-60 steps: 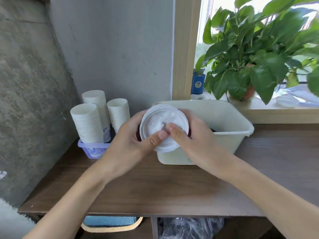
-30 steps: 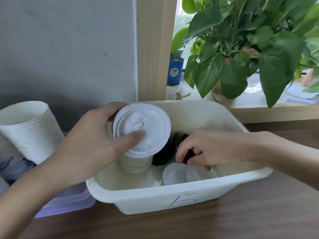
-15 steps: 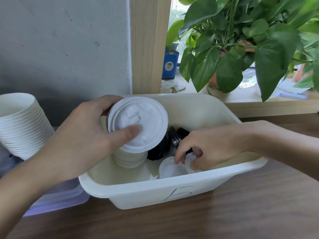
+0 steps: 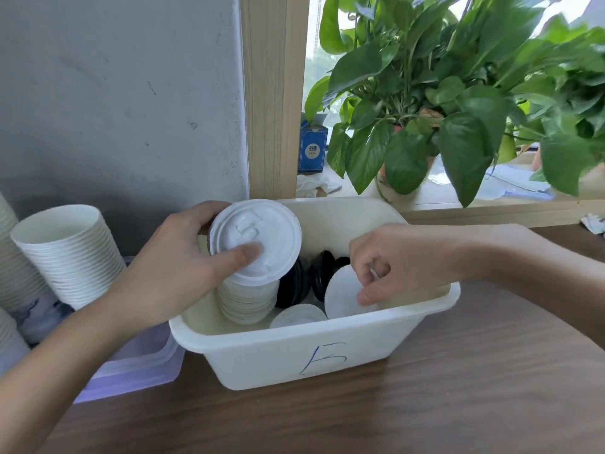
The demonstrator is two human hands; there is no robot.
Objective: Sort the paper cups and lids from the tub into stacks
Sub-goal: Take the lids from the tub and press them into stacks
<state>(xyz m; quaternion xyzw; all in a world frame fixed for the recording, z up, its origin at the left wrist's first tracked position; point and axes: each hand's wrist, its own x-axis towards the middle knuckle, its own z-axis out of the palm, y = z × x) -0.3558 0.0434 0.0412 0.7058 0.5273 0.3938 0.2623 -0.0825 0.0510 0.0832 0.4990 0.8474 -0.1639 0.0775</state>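
Observation:
A cream plastic tub (image 4: 294, 352) marked with a blue letter stands on the wooden table. My left hand (image 4: 176, 267) grips a stack of white lids (image 4: 255, 244) over the tub's left side, thumb on the top lid. My right hand (image 4: 393, 263) pinches a single white lid (image 4: 343, 294) tilted up inside the tub. Several black lids (image 4: 307, 276) and another white lid (image 4: 298, 317) lie in the tub. Stacks of white paper cups (image 4: 68, 250) stand at the left in a clear tray (image 4: 137, 365).
A leafy potted plant (image 4: 442, 103) and a small blue box (image 4: 312, 147) sit on the window sill behind the tub. A wooden window post (image 4: 273, 93) and grey wall rise at the back. Brown tabletop (image 4: 425, 404) spreads in front of the tub.
My right hand went down into the tub and has lifted one white lid up on edge. My left hand keeps the lid stack over the tub. The camera moved closer.

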